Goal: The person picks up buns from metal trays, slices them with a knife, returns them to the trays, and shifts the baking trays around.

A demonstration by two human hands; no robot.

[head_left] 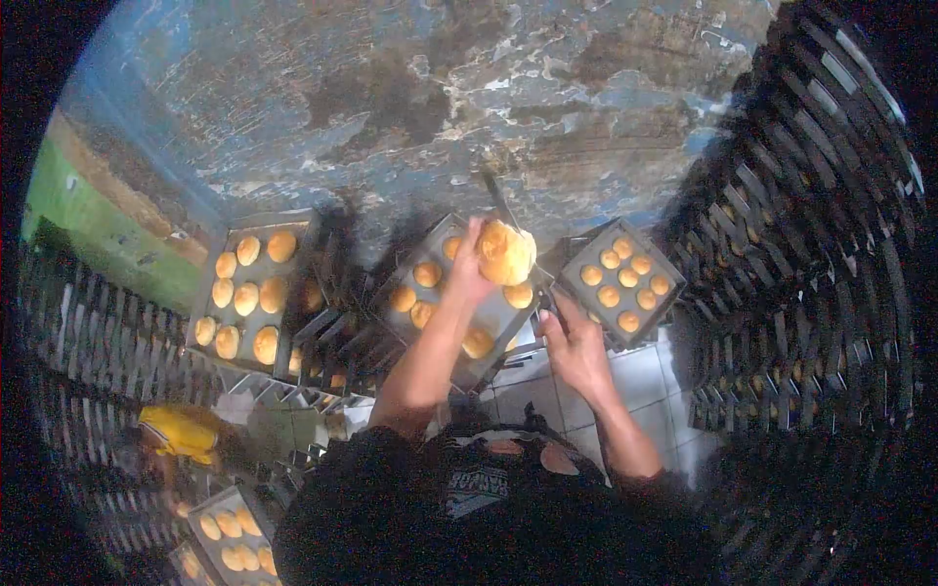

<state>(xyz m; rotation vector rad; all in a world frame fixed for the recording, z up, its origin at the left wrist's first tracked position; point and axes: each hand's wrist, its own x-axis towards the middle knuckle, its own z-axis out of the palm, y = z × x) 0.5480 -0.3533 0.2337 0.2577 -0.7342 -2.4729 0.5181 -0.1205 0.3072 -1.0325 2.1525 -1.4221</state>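
Observation:
My left hand (471, 266) is closed around a golden bread bun (507, 254), lifted above a dark baking tray (496, 322) of similar buns. The thin dark blade of a knife (497, 198) sticks out past the far side of the bun, and the bun hides its middle. My right hand (576, 354) is closed at the near end of the knife, between that tray and a smaller-looking tray (614, 330) of buns on the right. How deep the blade sits in the bun I cannot tell.
Another bun tray (262, 306) rests at the left beside dark racks (337, 337). Tall slatted stacks (782, 361) line the right side. A worn blue wall (469, 107) stands ahead. At lower left, a person in yellow (181, 433) is near more trayed buns (237, 524).

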